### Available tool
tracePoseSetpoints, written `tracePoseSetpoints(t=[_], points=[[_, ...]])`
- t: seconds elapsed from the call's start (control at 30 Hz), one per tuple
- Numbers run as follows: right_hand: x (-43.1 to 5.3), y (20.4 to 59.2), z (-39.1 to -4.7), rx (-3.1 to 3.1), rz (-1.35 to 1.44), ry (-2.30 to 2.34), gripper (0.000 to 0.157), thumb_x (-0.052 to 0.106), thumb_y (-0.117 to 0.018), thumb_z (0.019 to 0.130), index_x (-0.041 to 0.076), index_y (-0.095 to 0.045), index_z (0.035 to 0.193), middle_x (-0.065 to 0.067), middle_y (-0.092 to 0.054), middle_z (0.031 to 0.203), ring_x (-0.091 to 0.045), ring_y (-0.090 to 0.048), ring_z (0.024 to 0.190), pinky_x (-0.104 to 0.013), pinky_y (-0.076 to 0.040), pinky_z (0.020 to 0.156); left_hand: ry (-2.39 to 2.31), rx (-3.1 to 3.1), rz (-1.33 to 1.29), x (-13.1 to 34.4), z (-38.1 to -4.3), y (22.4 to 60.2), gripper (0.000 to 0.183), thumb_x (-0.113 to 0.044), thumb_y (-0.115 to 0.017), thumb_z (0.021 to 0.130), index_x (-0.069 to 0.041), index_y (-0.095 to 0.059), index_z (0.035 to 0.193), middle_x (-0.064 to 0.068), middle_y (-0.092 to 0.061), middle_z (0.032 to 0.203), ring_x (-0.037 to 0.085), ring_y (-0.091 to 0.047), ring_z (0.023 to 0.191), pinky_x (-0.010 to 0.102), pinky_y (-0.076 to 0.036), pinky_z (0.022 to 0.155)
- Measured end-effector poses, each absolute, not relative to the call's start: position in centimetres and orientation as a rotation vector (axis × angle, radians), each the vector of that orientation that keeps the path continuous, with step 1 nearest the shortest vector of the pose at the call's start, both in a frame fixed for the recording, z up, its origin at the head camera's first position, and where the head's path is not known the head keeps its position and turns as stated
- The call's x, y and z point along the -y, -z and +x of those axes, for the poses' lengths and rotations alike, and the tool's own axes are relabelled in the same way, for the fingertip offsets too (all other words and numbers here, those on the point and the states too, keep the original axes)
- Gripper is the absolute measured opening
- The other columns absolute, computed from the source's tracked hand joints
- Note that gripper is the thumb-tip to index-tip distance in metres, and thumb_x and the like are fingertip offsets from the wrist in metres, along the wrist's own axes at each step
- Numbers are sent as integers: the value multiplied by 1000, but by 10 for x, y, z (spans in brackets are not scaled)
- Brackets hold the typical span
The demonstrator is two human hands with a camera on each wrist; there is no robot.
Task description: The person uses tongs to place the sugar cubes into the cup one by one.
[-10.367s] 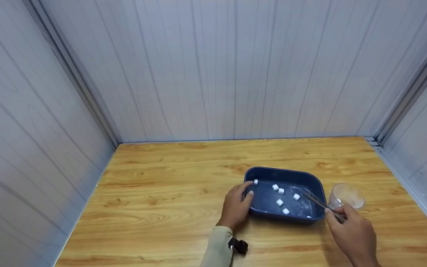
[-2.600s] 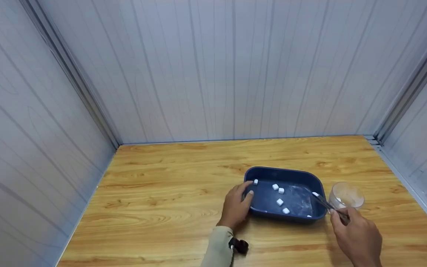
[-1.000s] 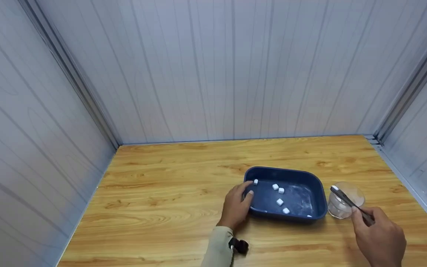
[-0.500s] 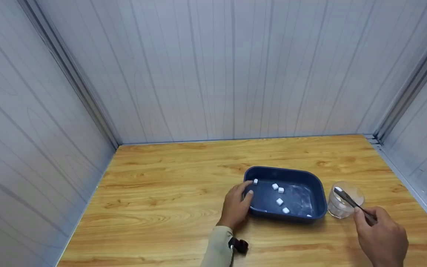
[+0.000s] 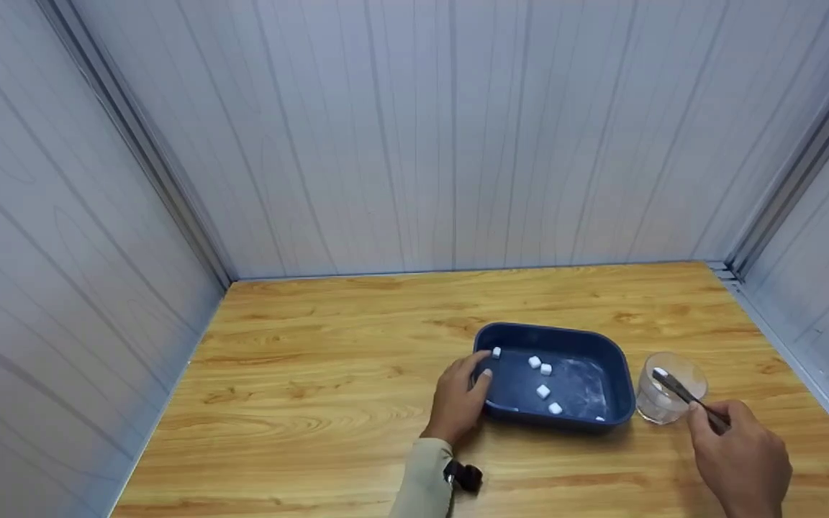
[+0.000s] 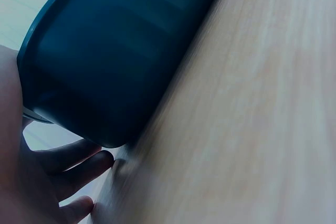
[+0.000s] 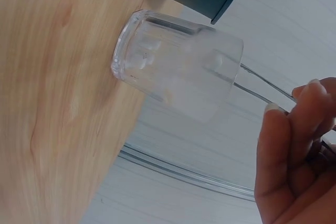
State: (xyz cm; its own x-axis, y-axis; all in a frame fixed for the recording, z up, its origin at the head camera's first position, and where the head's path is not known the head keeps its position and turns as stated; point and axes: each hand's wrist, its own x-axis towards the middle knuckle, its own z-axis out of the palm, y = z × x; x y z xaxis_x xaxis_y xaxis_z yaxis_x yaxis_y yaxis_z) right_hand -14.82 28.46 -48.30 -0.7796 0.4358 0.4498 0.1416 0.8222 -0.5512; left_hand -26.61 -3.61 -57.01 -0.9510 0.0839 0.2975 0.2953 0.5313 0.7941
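My right hand [image 5: 742, 457] pinches a pair of metal tweezers [image 5: 688, 398] between thumb and fingers. Their tips reach inside the mouth of a clear glass [image 5: 663, 410], with a small white cube [image 5: 660, 372] at the tips. In the right wrist view, the two tweezer arms [image 7: 262, 80] pass the rim of the glass [image 7: 173, 61], and whitish pieces show near its base. My left hand [image 5: 458, 403] holds the left end of a dark blue rectangular dish [image 5: 580, 426], thumb and index finger over its rim, other fingers outside below. Several white cubes [image 5: 543, 392] lie scattered in the dish.
The glass stands close to the right end of the dish on a wood-grain table [image 5: 299, 403]. White panel walls [image 5: 414, 144] enclose the table at the back and both sides. A black strap device [image 5: 463, 476] sits on the left wrist.
Earlier the tweezers picked up a cube at the dish's right side and carried it rightward to the glass. Lately the tips have shifted slightly right and down. The left hand stays put.
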Motion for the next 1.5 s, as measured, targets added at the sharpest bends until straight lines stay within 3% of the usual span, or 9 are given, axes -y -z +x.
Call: tracePoseSetpoints(t=[1.5], points=[[-289, 488, -160, 2519, -458, -695, 20, 24, -64, 81, 5, -66, 82, -14, -68, 78, -38, -62, 68, -42, -39, 46, 1387, 2573, -277, 35, -268, 572, 33, -31, -54, 92, -33, -56, 126, -13, -55, 118, 8, -49, 112, 36, -38, 95]])
